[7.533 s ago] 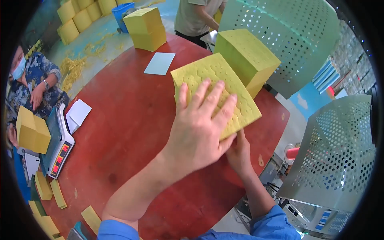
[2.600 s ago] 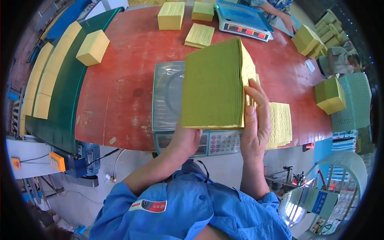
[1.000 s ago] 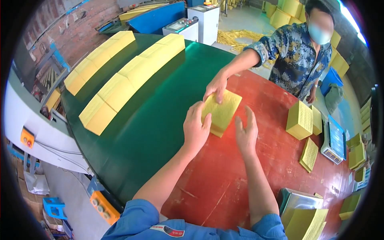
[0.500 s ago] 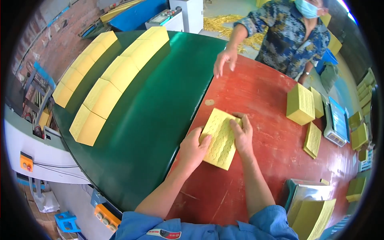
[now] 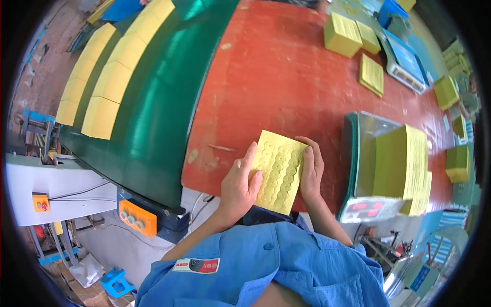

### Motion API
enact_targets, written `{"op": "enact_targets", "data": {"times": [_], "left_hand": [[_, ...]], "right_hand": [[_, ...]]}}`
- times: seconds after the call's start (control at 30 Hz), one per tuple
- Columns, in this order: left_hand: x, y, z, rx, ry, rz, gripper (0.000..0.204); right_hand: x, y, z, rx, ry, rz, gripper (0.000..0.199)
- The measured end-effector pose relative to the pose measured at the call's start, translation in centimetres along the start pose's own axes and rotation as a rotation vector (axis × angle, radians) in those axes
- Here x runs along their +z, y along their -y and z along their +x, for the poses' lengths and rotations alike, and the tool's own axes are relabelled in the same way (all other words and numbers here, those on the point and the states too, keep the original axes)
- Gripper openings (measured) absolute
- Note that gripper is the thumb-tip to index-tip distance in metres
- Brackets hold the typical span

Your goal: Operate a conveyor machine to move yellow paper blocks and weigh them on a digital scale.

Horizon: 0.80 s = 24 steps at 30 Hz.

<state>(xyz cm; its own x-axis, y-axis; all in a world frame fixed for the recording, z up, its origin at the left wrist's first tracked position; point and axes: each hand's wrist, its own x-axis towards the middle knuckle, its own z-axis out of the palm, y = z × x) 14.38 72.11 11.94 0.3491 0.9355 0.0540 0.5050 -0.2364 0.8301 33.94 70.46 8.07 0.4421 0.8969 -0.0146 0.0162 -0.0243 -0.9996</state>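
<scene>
Between my two hands is a stack of yellow paper (image 5: 279,171) with rows of coin-shaped punched marks on its top face. I hold it tilted up in front of my body, by the near edge of the red table (image 5: 276,71). The fingers of my left hand (image 5: 240,184) wrap its left edge, with the thumb on the face. My right hand (image 5: 311,171) closes on the right edge, its fingers partly hidden behind the paper.
Green conveyor belt (image 5: 153,112) at left carries two rows of yellow paper blocks (image 5: 102,107). At right, a scale (image 5: 363,210) bears a tall paper stack (image 5: 396,163). Farther off lie a paper block (image 5: 341,36), a thin stack (image 5: 371,75) and another scale (image 5: 406,77). An orange button box (image 5: 138,217) hangs below the belt.
My hands have drawn the paper stack back toward my body and tilted it up. The view has swung right and down, and the co-worker across the table has mostly left it.
</scene>
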Motion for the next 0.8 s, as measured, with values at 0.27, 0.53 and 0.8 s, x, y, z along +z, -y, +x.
{"op": "enact_targets", "data": {"times": [0.27,0.53,0.8], "left_hand": [[3.8,-2.1,-6.0,0.126,0.029,-0.026,0.055],[7.6,-3.9,-12.0,-0.072,0.151,-0.261,0.060],[11.7,-6.3,-16.8,-0.491,0.134,-1.032,0.074]], "right_hand": [[-8.8,-2.0,-14.7,0.230,-0.055,-0.137,0.035],[-13.8,-5.5,-18.1,0.708,0.054,0.705,0.045],[-18.6,-5.9,-19.6,0.688,0.191,0.620,0.046]]}}
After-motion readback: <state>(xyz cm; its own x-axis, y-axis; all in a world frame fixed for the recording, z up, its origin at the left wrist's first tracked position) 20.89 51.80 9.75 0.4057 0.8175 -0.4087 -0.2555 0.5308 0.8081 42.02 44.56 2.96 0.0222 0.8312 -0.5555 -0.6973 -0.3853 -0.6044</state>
